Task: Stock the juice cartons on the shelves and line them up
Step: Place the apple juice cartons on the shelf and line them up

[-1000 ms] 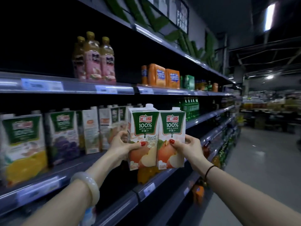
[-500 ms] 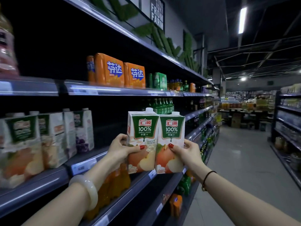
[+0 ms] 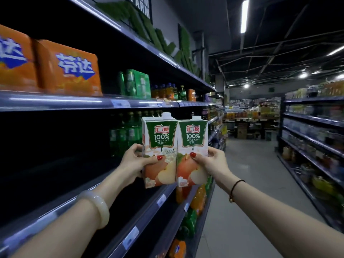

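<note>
I read the same print on the left carton (image 3: 160,146) and the right carton (image 3: 192,146): a red "汇源" logo, then "100%", "APPLE JUICE" and "苹果汁" on green. The orange pack (image 3: 68,69) on the shelf (image 3: 55,101) above says "芬达"; its cut-off neighbour (image 3: 13,60) shows only "达". The wall sign (image 3: 142,10) reads "FARM". The price tags (image 3: 121,103) blur beyond reading.

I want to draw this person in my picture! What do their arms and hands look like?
The left arm and right arm are bare, with no sleeves. The left wrist wears a thick, smooth, milky-pale bangle. The right wrist wears a thin dark cord bracelet with a small gold bead. The thumbnails are painted red.
</note>
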